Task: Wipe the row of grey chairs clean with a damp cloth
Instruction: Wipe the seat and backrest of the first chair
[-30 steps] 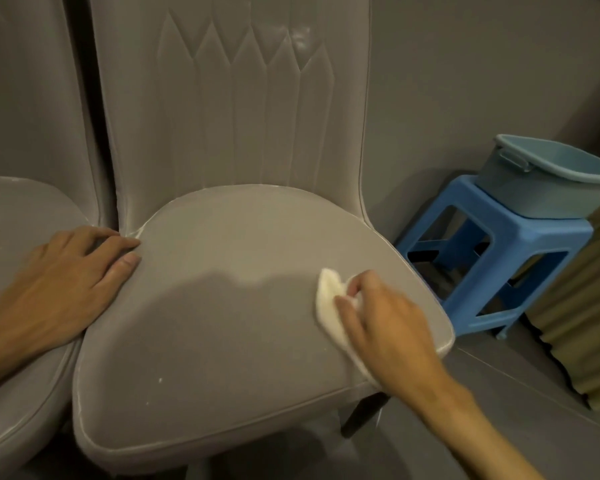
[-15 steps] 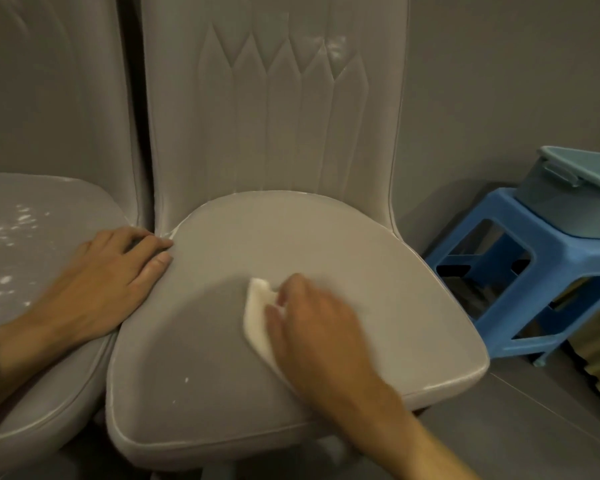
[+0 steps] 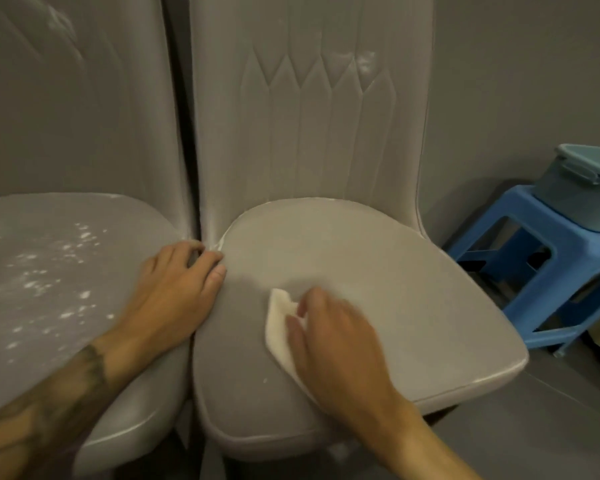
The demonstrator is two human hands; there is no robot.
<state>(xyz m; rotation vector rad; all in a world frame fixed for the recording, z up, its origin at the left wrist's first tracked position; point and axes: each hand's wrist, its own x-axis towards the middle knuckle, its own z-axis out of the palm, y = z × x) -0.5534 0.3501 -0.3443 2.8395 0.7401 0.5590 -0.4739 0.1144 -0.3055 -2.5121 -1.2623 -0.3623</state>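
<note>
While the right hand (image 3: 336,341) lies over a folded white cloth (image 3: 278,323), it presses that cloth down onto the seat of the right-hand grey chair (image 3: 395,271). Its fingers are bent over the top of the cloth and its thumb lies along the near edge. The hand is blurred, so the finer grip cannot be read. The cloth sits on the left half of this seat, towards the front, and a strip of it shows beyond the fingertips and under the heel of the hand.

The left hand (image 3: 174,292) lies flat and loosely spread, palm down, across the narrow gap between the two seats. Its palm rests on the right edge of the left-hand grey chair (image 3: 49,271), and its thumb and forefinger touch the left rim of the seat under the cloth. It holds nothing. A dark tattoo (image 3: 84,368) marks the forearm behind it.

White specks (image 3: 80,237) are scattered over the left-hand chair's seat. The other seat has only one or two small flecks near its front and looks smooth. The two chairs stand side by side, nearly touching, and the right-hand one has a tall backrest (image 3: 309,133) stitched in pointed vertical panels.

To the right of the chairs a blue plastic stool (image 3: 568,244) stands on the grey floor (image 3: 551,427) against the grey wall (image 3: 516,81). A blue-grey bucket (image 3: 575,202) rests on top of the stool, cut off by the frame edge.
</note>
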